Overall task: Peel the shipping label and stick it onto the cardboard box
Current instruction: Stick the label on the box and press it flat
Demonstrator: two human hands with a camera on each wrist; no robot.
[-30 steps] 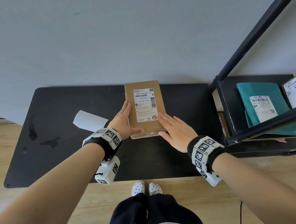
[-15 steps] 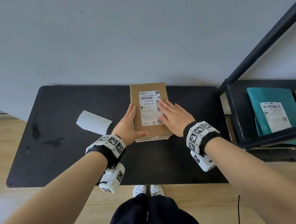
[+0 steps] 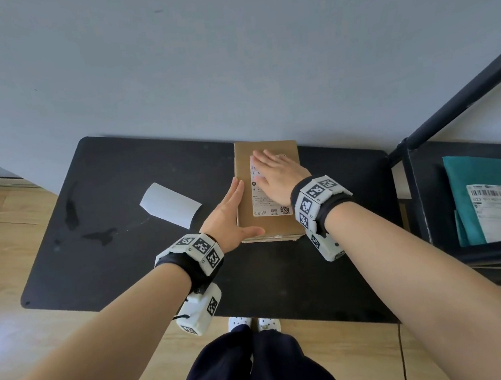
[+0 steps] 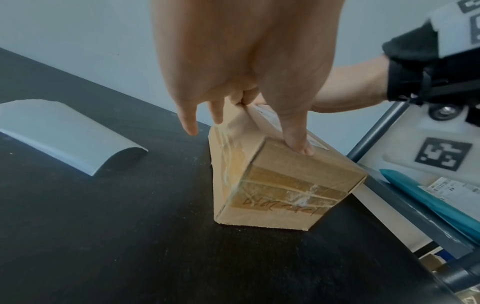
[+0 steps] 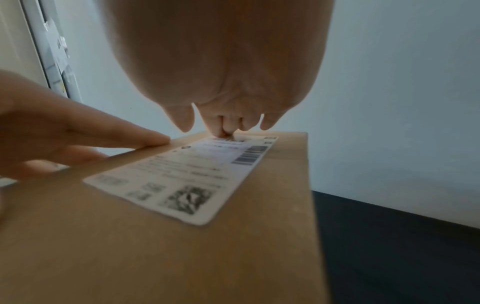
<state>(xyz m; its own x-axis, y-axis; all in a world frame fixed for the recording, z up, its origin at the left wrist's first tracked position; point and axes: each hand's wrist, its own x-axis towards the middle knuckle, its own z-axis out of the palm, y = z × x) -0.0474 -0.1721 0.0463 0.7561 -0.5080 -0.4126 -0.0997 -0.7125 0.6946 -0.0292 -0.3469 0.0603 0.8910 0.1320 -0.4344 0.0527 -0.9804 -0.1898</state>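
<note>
Two hands: both are at the brown cardboard box [image 3: 273,229], and neither grips anything.
Left hand [image 3: 230,219]: fingers straight along the box's left side, thumb laid across the near corner. It braces the box and holds nothing.
Right hand [image 3: 275,178]: flat, palm down, fingers straight and together, fingertips pressing at the far end of the white printed shipping label [image 3: 271,204].
Shipping label: it lies lengthwise on top of the box, its near end with the QR code in plain sight and flat against the cardboard.
Box: it sits flat on the black table [image 3: 127,264], at the far edge by the grey wall.
Step in hand: peeling looks finished, and this reads as the smoothing-down stage, very near the end of the task.
Next move: likely firm strokes out to the edges and corners while the left hand stops the box sliding. Whether the far corners are fully stuck is hidden under the palm.
Off to the side: a curled white backing sheet [image 3: 169,204] lies left of the box, well apart, and a teal mailer bag [image 3: 489,183] rests on the black metal shelf rack [image 3: 450,107] to the right.
</note>
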